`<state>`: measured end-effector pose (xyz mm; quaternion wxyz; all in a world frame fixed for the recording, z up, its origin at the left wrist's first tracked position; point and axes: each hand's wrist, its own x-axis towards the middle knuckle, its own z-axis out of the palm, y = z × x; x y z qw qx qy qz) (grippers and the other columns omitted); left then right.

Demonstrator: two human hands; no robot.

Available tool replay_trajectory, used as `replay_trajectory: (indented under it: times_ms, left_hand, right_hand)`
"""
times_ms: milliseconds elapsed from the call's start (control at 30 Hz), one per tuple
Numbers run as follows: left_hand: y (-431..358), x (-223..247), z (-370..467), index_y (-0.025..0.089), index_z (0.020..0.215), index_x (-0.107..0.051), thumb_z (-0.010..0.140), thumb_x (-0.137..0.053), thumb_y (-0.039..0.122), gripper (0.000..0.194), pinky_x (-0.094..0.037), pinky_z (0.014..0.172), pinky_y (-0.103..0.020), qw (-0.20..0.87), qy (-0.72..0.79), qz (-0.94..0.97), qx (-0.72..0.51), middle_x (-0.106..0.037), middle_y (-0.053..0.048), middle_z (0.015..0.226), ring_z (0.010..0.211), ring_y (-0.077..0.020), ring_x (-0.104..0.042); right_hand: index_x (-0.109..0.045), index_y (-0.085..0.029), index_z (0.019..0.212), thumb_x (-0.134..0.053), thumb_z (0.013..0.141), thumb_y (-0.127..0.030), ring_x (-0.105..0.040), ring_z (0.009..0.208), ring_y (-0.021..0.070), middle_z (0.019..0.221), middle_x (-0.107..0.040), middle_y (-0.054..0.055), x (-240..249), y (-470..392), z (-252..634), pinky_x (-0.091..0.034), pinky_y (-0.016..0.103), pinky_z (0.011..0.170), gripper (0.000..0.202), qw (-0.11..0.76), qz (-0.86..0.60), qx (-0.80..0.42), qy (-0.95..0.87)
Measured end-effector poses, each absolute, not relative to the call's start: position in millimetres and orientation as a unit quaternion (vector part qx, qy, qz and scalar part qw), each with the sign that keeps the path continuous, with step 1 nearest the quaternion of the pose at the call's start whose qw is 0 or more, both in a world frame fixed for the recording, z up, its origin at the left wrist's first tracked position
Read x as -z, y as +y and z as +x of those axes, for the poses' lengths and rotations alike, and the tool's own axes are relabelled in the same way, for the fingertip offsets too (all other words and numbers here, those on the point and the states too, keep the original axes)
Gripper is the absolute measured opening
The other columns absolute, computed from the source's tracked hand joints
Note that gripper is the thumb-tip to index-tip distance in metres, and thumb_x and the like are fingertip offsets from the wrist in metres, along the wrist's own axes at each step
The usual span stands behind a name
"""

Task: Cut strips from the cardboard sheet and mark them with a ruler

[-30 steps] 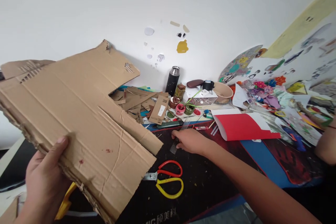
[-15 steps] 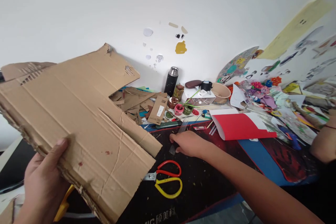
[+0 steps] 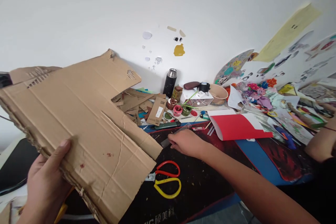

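Note:
My left hand (image 3: 49, 175) grips the lower left edge of a large, torn-edged sheet of brown cardboard (image 3: 86, 122), thumb on top, the other fingers hidden beneath. The sheet is raised and tilted over the left of the table. My right hand (image 3: 186, 142) is closed around a clear ruler (image 3: 166, 142), low over the black mat (image 3: 204, 185). Both ends of the ruler stick out past the fingers, one near the cardboard's right corner. Below that hand lie scissors (image 3: 168, 180) with one red and one yellow handle, their blades mostly covered by the cardboard.
Cardboard scraps (image 3: 139, 103), a black thermos (image 3: 170, 82), several small paint pots (image 3: 177, 110) and a box cutter (image 3: 166, 125) line the back. Red paper (image 3: 236, 126) lies to the right. Another person's arm (image 3: 321, 143) shows at the right edge.
The ruler in my right hand has turned from steep to flatter, its near end swinging left toward the cardboard. The cardboard has barely moved, and the view has shifted slightly.

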<state>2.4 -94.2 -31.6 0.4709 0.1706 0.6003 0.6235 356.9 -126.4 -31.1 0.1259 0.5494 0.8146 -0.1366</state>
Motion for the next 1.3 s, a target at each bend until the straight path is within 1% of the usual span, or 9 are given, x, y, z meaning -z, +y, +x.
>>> replay_trajectory:
  times_ms: [200,300,400,633,800,933,1000,1167,1300]
  left_hand:
    - [-94,26,6,0.018,0.091,-0.077,0.061,-0.081,0.014,0.030,-0.056,0.040,-0.020,0.469,0.604,0.156,-0.625,-0.077,0.003,0.071,0.044,-0.0137,-0.063]
    - [-95,23,8,0.018,0.087,-0.077,0.060,-0.080,0.013,0.028,-0.058,0.041,-0.019,0.469,0.600,0.149,-0.631,-0.076,0.004,0.069,0.045,-0.0135,-0.065]
    - [-95,22,9,0.018,0.088,-0.077,0.059,-0.079,0.013,0.029,-0.058,0.041,-0.018,0.472,0.595,0.146,-0.634,-0.077,0.005,0.071,0.046,-0.0137,-0.067]
    - [-93,25,8,0.018,0.092,-0.078,0.061,-0.079,0.012,0.032,-0.060,0.044,-0.017,0.479,0.580,0.146,-0.642,-0.078,0.005,0.073,0.049,-0.0132,-0.070]
    - [-92,34,3,0.017,0.092,-0.078,0.063,-0.080,0.013,0.030,-0.060,0.044,-0.018,0.466,0.585,0.147,-0.648,-0.078,0.005,0.072,0.046,-0.0134,-0.068]
    - [-91,42,0,0.016,0.091,-0.078,0.062,-0.084,0.012,0.030,-0.062,0.046,-0.018,0.455,0.580,0.157,-0.657,-0.079,0.004,0.072,0.046,-0.0128,-0.069]
    - [-92,46,0,0.016,0.092,-0.079,0.060,-0.086,0.012,0.033,-0.063,0.050,-0.017,0.458,0.568,0.168,-0.663,-0.080,0.004,0.075,0.049,-0.0120,-0.070]
    - [-95,54,-2,0.016,0.096,-0.080,0.055,-0.095,0.017,0.044,-0.065,0.056,-0.018,0.456,0.565,0.191,-0.661,-0.081,0.004,0.078,0.055,-0.0134,-0.073]
    - [-99,55,-3,0.017,0.093,-0.080,0.049,-0.102,0.023,0.050,-0.064,0.055,-0.018,0.450,0.564,0.193,-0.665,-0.081,0.004,0.078,0.056,-0.0127,-0.072]
  right_hand:
    - [-0.069,-0.023,0.112,-0.066,0.108,-0.036,-0.077,0.090,0.0247,0.097,-0.082,0.007,18,-121,358,-0.038,0.030,0.070,0.015,0.059,0.608,0.115,0.783]
    - [-0.069,-0.021,0.126,-0.071,0.105,-0.035,-0.077,0.105,0.0303,0.112,-0.083,0.012,22,-122,360,-0.045,0.032,0.078,0.026,0.095,0.612,0.114,0.776]
    - [-0.070,-0.018,0.128,-0.075,0.101,-0.030,-0.077,0.113,0.0331,0.120,-0.081,0.016,32,-123,359,-0.050,0.033,0.083,0.031,0.126,0.597,0.123,0.783]
    - [-0.077,-0.014,0.114,-0.059,0.110,-0.032,-0.080,0.099,0.0321,0.103,-0.083,0.019,52,-117,352,-0.051,0.034,0.082,0.025,0.092,0.601,0.114,0.785]
    - [-0.076,-0.020,0.122,-0.047,0.116,-0.032,-0.079,0.098,0.0250,0.109,-0.084,0.011,50,-113,354,-0.048,0.030,0.082,0.032,-0.001,0.626,0.103,0.773]
    - [-0.079,-0.020,0.102,-0.058,0.110,-0.033,-0.073,0.080,0.0204,0.090,-0.082,0.005,35,-114,353,-0.044,0.028,0.072,0.026,-0.228,0.643,0.177,0.710]
    - [-0.078,-0.020,0.094,-0.063,0.106,-0.034,-0.068,0.072,0.0185,0.081,-0.078,0.002,27,-116,348,-0.042,0.027,0.068,0.024,-0.299,0.627,0.233,0.680]
    - [-0.077,-0.019,0.093,-0.064,0.104,-0.042,-0.049,0.045,0.0129,0.050,-0.052,-0.007,16,-119,334,-0.034,0.025,0.053,0.029,-0.343,0.606,0.374,0.612]
    - [-0.077,-0.017,0.094,-0.064,0.104,-0.042,-0.045,0.038,0.0118,0.045,-0.049,-0.008,16,-118,325,-0.029,0.024,0.046,0.029,-0.349,0.583,0.445,0.584]
